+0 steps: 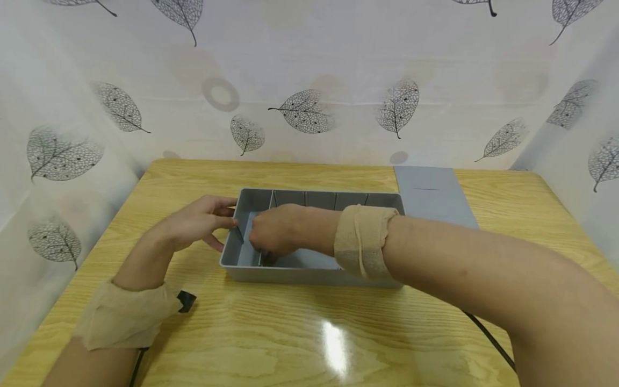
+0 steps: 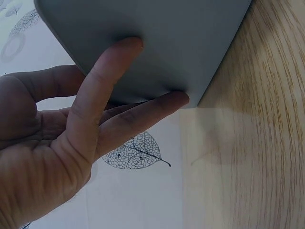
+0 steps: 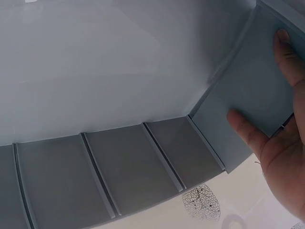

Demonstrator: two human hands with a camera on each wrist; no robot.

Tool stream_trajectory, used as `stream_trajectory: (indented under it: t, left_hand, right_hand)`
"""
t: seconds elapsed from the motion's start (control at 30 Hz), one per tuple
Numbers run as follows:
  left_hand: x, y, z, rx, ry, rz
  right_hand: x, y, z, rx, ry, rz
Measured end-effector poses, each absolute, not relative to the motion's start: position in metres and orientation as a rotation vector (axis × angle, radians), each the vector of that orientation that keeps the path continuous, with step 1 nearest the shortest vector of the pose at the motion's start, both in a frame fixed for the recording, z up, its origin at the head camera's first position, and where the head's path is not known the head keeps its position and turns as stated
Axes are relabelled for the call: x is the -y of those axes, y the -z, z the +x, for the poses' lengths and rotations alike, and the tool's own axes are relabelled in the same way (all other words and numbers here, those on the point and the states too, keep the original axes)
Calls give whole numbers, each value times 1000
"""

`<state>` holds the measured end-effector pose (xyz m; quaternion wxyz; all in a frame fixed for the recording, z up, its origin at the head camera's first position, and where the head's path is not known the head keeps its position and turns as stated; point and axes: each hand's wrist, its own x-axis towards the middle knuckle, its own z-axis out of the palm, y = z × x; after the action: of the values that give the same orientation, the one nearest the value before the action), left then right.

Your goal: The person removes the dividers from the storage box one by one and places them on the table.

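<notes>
A grey rectangular box [image 1: 314, 275] with slotted long walls sits on the wooden table. Near its left end a grey divider panel [image 3: 252, 81] stands crosswise between the long walls. My right hand [image 1: 278, 230] reaches down into the box and grips this divider; in the right wrist view two digits press on its face, and the hand's other fingers are hidden behind it. My left hand [image 1: 200, 223] touches the box's left end wall [image 2: 157, 57] from outside, its fingers extended against it.
A flat grey panel [image 1: 430, 188] lies on the table behind the box's right end. Leaf-patterned cloth [image 1: 309, 64] hangs around the back and sides of the table [image 1: 271, 333]. Both wrists wear beige wraps [image 1: 365, 242], and a dark cable [image 1: 490, 338] runs below the right forearm.
</notes>
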<state>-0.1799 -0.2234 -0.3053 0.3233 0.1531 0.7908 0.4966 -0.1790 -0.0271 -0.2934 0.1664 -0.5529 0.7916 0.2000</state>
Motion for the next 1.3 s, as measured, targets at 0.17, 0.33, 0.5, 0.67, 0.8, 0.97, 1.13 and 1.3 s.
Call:
stream_trajectory:
  t: [0.17, 0.33, 0.5, 0.67, 0.8, 0.97, 1.13, 1.3]
  left_hand:
    - [224, 306, -180, -2074, -1305, 402]
    - [224, 306, -180, -2070, -1300, 395]
    - [223, 307, -180, -2068, -1301, 404]
    - [223, 306, -180, -2063, -1309, 416]
    - [223, 306, -180, -2061, -1310, 416]
    - [224, 305, -180, -2068, -1305, 413]
    - [224, 306, -179, -2069, -1308, 411]
    - [223, 305, -179, -2078, -1304, 407]
  right_hand:
    - [27, 289, -178, -2260, -584, -1561]
    - [27, 284, -176, -2254, -581, -1494]
    - [28, 279, -176, -2245, -590, -1468]
    - [28, 275, -176, -2236, -583, -1458]
    - [29, 269, -177, -2234, -565, -1451]
    - [29, 263, -176, -2248, -555, -1447]
    - [29, 256, -174, -2256, -569, -1446]
    - [25, 242, -173, -2272, -547, -1508]
